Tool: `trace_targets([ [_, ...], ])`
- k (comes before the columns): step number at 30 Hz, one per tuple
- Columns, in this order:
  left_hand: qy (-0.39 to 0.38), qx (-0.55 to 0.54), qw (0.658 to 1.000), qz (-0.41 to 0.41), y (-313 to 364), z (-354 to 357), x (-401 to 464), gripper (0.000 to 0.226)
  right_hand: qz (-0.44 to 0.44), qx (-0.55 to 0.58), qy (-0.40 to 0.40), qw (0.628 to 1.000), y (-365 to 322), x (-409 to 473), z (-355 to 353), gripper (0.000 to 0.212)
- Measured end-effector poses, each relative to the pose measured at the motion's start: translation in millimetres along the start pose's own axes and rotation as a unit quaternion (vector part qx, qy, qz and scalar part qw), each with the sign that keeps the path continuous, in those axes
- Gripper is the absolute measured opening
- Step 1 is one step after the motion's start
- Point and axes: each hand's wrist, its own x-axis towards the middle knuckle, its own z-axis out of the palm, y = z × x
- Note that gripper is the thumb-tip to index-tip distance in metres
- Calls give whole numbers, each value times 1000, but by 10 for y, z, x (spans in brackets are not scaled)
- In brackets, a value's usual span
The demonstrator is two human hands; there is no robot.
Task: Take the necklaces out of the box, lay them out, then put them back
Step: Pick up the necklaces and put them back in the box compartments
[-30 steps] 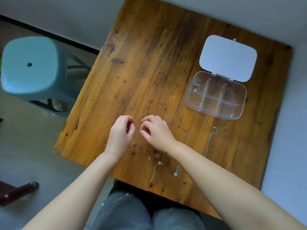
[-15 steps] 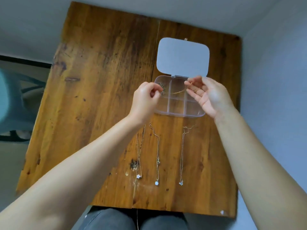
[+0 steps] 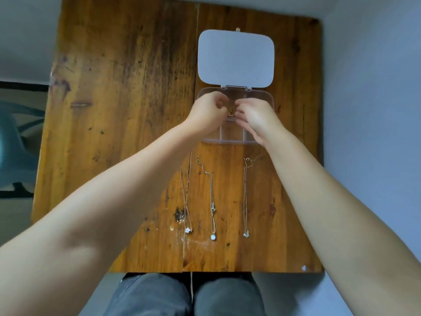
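A clear plastic compartment box (image 3: 230,139) stands open on the wooden table, its white lid (image 3: 235,58) folded back. My left hand (image 3: 208,114) and my right hand (image 3: 255,117) meet over the box, fingers pinched on a thin gold necklace (image 3: 230,111) that hangs bunched between them. Three necklaces lie stretched out side by side nearer me: one with a flower pendant (image 3: 187,213), one with a round pale pendant (image 3: 212,206), and one with a small open pendant (image 3: 245,197). My hands hide most of the box's compartments.
The wooden table (image 3: 118,110) has a seam running down its middle and a dark knot near the left necklace. A teal stool (image 3: 13,137) stands off the left edge. My knees in grey trousers (image 3: 182,295) sit under the near edge. A pale wall runs along the right.
My view swung right onto the box. Both hands moved from the table's middle up to the box, then came together over it, pinching a gold necklace between them.
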Motion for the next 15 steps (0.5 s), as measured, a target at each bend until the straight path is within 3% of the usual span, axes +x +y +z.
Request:
trace_targets([
  [3,48,-25,998,9,-264,-270,-450,19,-86,-87,-7,992,224,-414,87,22],
  [5,69,-23,997,-25,-529,-361,-843,17,-97,-155,-42,982,521,-709,182,22],
  [8,38,-7,996,-74,-785,-194,-1455,13,-92,-286,-47,953,969,-945,321,17],
  [11,-60,127,989,-39,-803,273,-1923,15,-118,-398,-13,910,1160,-961,447,28],
  [15,-140,322,936,-37,-828,815,-2237,36,-186,-488,14,853,1183,-915,596,24],
])
